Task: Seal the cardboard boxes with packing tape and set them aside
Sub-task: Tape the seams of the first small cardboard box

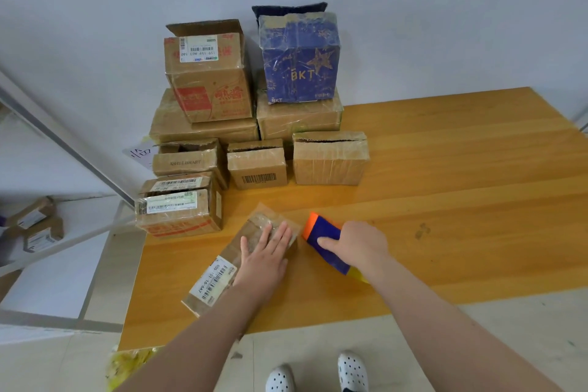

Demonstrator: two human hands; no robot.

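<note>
Plain white wall (413,9) behind a yellow wooden bench (461,184), pale tiled floor (63,366), grey metal rail (63,143) slanting at left.

Flat box (216,280) on tabletop (445,200) under left fingers (280,234). Tape dispenser (321,229) just right of it, under right fingers (327,245). Beyond fingers: three-box row (257,169), with two-box stack (178,210) at left. Behind the row, by the wall (413,25): left wide box (178,127) carries open-flap box (206,76), right wide box (299,119) carries BKT box (300,57).
</note>
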